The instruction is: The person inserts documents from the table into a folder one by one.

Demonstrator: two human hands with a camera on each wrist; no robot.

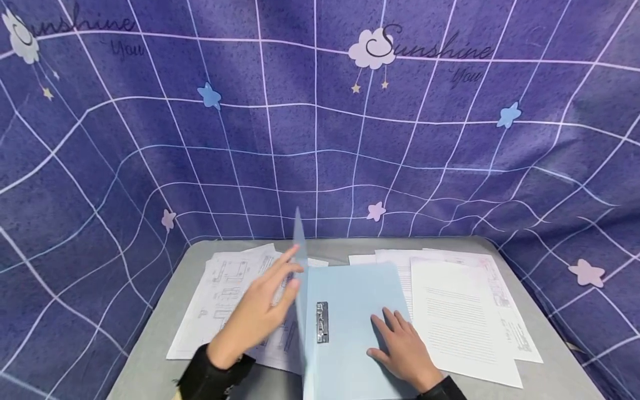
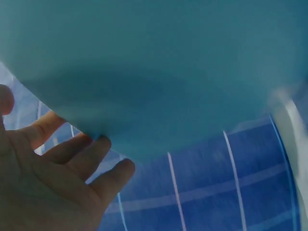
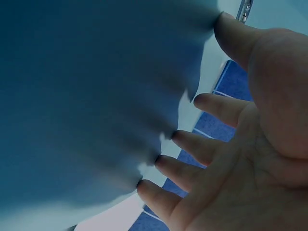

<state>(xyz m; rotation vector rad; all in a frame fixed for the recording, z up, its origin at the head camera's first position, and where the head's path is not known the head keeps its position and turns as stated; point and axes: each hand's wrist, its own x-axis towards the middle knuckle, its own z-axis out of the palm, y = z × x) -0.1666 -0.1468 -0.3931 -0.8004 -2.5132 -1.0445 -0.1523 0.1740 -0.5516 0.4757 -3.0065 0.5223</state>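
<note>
A light blue folder (image 1: 357, 328) lies opened on the table, its front cover (image 1: 299, 289) standing nearly upright. Inside, near the spine, sits a metal clip (image 1: 322, 322). My left hand (image 1: 260, 303) touches the free edge of the raised cover. The left wrist view shows the fingers (image 2: 94, 156) of that hand loosely extended against the cover (image 2: 159, 96), the thumb apart from it. With fingers spread, my right hand (image 1: 402, 347) rests on the folder's inner right side. Its fingertips press on the blue sheet (image 3: 96, 106) in the right wrist view.
Drawing sheets (image 1: 227, 289) lie left of the folder, partly behind the left hand and cover. Printed pages (image 1: 462, 316) overlap on the right, some tucked beneath the folder. A purple patterned cloth (image 1: 320, 139) hangs behind the grey table (image 1: 152, 355).
</note>
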